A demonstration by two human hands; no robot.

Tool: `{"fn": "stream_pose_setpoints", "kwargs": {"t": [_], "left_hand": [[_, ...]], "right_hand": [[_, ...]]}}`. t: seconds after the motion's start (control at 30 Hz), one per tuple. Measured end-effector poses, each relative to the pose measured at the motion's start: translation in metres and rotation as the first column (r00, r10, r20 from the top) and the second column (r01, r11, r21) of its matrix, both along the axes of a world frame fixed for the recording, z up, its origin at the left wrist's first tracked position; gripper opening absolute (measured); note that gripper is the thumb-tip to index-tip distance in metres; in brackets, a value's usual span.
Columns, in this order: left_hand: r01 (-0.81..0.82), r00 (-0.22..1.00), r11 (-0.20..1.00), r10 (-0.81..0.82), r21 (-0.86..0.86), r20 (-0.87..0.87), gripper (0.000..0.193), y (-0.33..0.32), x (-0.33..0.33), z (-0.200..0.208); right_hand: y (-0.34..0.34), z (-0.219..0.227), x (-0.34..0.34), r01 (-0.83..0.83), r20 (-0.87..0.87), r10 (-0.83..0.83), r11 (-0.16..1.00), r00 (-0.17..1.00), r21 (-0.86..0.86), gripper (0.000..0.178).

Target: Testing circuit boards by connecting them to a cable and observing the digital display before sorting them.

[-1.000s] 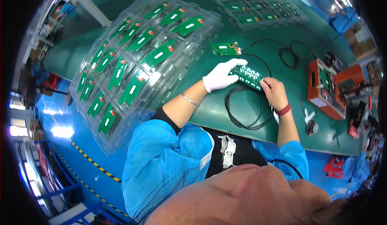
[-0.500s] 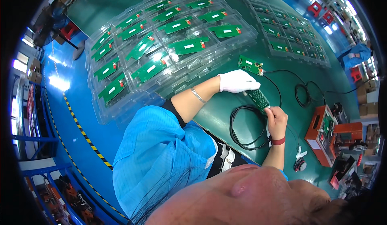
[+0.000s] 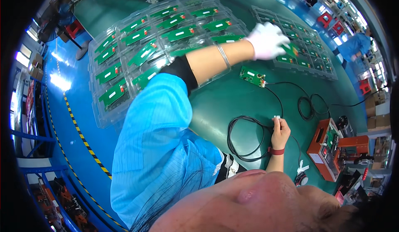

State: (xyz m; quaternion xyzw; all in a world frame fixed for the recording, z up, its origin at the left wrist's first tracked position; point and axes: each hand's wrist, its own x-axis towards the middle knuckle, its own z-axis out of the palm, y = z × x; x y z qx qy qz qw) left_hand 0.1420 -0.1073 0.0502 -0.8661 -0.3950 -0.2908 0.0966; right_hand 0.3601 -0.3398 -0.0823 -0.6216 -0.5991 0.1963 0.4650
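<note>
My left hand, in a white glove, is stretched over the near edge of the right-hand clear tray. Its fingers are closed on a green circuit board, tilted and slightly blurred. Lower down, my bare right hand, with a red wristband, pinches a small white connector between thumb and fingers. A coil of black cable lies on the table just left of that hand. Between the hands, another green circuit board rests flat, with a black cable joined to its right end.
A large stack of clear trays holding rows of green boards stands at the left, partly behind my left forearm. An orange fixture is on the right of the green table. More black cable lies before it. Someone in blue is at far right.
My left hand has carried the circuit board away from my right hand, up and right to the right-hand tray. My right hand has moved slightly down and now shows the white connector.
</note>
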Motion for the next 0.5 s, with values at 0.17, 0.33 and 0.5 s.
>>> {"fn": "stream_pose_setpoints", "kwargs": {"t": [0.17,0.33,0.5], "left_hand": [[-0.437,0.890,0.892,0.447,0.116,-0.091,0.042,0.120,-0.102,-0.025],[-0.834,0.547,0.548,0.804,-0.068,-0.235,0.041,0.165,-0.211,-0.026],[-0.869,0.492,0.484,0.827,-0.099,-0.272,0.035,0.181,-0.237,-0.041]], "right_hand": [[0.002,-0.007,0.004,0.039,-0.099,-0.048,0.995,0.994,-0.090,0.018],[0.004,-0.009,0.004,0.024,-0.137,-0.041,0.992,0.990,-0.121,0.019],[0.007,-0.007,0.003,0.034,-0.182,-0.067,0.983,0.981,-0.181,0.019]]}}
